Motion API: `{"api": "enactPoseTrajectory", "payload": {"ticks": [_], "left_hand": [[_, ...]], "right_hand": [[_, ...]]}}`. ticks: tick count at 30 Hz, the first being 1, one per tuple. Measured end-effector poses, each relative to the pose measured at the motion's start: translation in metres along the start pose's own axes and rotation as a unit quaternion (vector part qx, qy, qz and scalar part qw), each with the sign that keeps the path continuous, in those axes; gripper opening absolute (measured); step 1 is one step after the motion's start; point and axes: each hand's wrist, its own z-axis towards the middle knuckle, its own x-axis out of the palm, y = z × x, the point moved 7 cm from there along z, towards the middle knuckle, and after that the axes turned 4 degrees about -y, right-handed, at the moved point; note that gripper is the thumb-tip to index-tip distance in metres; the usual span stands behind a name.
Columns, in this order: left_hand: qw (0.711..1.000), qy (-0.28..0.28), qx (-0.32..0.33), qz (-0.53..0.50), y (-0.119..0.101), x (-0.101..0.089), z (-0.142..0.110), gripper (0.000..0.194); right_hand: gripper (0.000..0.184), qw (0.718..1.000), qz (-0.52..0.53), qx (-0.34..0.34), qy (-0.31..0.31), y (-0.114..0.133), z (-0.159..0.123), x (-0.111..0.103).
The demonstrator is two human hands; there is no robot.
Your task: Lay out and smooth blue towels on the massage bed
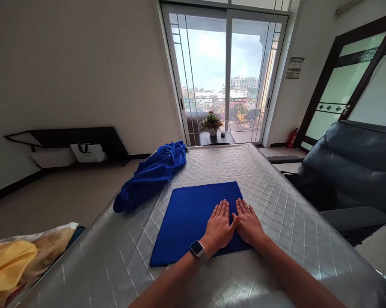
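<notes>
A folded blue cloth (186, 222) lies flat on a silver quilted mat (286, 226). My left hand (219, 226), with a smartwatch (197, 248) on its wrist, rests palm down on the cloth's near right part. Beside it, my right hand (248, 221) also lies palm down on the cloth, near its right edge. Their thumbs nearly touch, and neither hand grips anything. A crumpled blue cloth (151, 175) lies to the left, across the mat's far left edge.
A yellow and tan fabric pile (16, 265) sits low at the left, beyond the mat. A dark leather armchair (350, 171) stands at the right. Beyond the mat's far end are a small table with a potted plant (212, 123) and glass balcony doors (225, 72).
</notes>
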Motion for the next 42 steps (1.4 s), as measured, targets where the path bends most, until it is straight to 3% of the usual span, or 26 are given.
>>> {"api": "enactPoseTrajectory", "payload": {"ticks": [7,23,32,42], "left_hand": [[1.000,0.000,-0.023,0.014,0.022,0.000,-0.007,0.084],[0.997,-0.004,-0.057,0.052,0.094,-0.016,-0.040,0.080],[0.994,-0.029,-0.054,0.088,0.137,-0.022,-0.061,0.058],[0.991,-0.045,-0.069,0.103,0.179,-0.023,-0.083,0.060]], "right_hand": [[0.068,1.000,0.020,0.009,0.006,0.000,-0.001,-0.002],[0.069,1.000,0.023,0.010,0.003,0.000,-0.002,-0.002],[0.069,1.000,0.012,0.012,0.012,-0.001,0.000,0.001],[0.069,1.000,0.005,0.014,0.010,-0.002,0.000,0.003]]}}
